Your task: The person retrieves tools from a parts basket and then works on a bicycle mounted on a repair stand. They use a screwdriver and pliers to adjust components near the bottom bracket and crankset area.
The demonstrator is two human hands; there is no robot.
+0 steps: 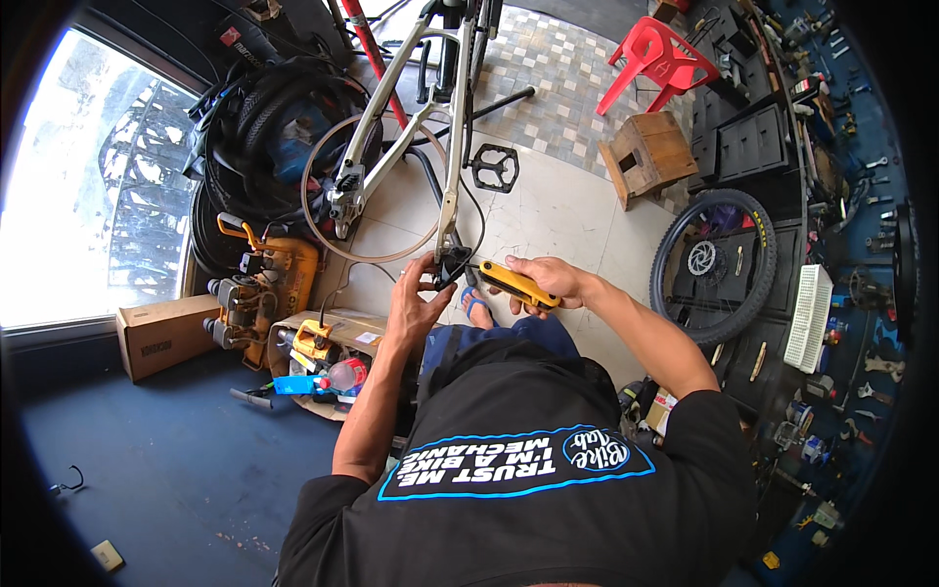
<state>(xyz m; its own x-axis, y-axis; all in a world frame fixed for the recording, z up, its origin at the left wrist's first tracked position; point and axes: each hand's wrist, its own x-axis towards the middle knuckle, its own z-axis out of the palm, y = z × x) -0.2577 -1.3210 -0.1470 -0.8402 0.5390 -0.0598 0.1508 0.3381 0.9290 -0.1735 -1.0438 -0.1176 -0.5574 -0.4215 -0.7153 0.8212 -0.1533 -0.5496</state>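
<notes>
My left hand (419, 292) is closed on a black part (452, 264) at the lower end of a pale bicycle frame (455, 196). My right hand (559, 282), just to its right, grips a yellow-and-black folding multi-tool (501, 278), whose front end meets the black part; whether a bit is seated in it is too small to tell. A thin cable loops beside the part. A black pedal (494, 166) sits higher up on the frame. A sandalled foot (477, 309) shows beneath my hands.
Tires (254, 117), yellow machine (274, 284), boxes (166, 342) and tools on cardboard lie left. A red stand pole (367, 49) is behind the frame. Right are a red stool (660, 59), wooden box (650, 157), wheel (670, 279) and tool wall (871, 245).
</notes>
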